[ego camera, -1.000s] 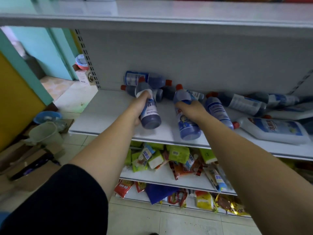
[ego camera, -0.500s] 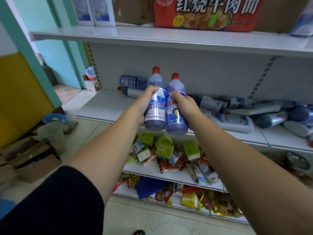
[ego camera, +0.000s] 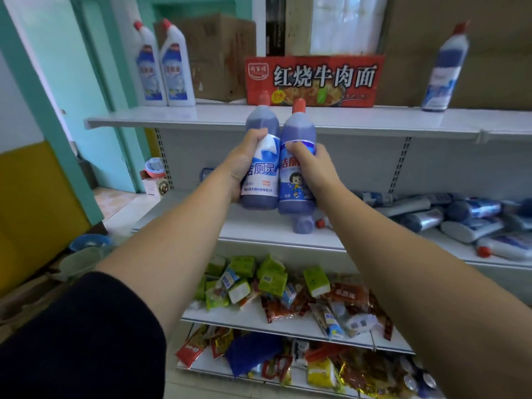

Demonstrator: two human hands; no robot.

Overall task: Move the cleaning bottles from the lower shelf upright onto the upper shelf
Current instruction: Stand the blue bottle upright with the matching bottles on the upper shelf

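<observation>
My left hand (ego camera: 243, 162) grips an upright blue cleaning bottle (ego camera: 262, 180) with a red cap. My right hand (ego camera: 312, 165) grips a second upright blue bottle (ego camera: 296, 194) pressed against the first. Both bottles hang in the air in front of the upper shelf (ego camera: 218, 118), their caps level with its front edge. Several more bottles (ego camera: 466, 220) lie on their sides at the right of the lower shelf (ego camera: 259, 228). One lying bottle (ego camera: 302, 224) shows just below my right hand. Two white bottles (ego camera: 165, 67) and one blue bottle (ego camera: 444, 70) stand upright on the upper shelf.
A red noodle carton (ego camera: 313, 80) and a brown cardboard box (ego camera: 213, 56) stand at the back of the upper shelf, behind the held bottles. Snack packets (ego camera: 276, 286) fill the shelves below. Basins and boxes (ego camera: 83, 254) sit on the floor at the left.
Both hands lifted their bottles off the lower shelf, turned them upright and raised them side by side to the edge of the upper shelf. The view tilted upward.
</observation>
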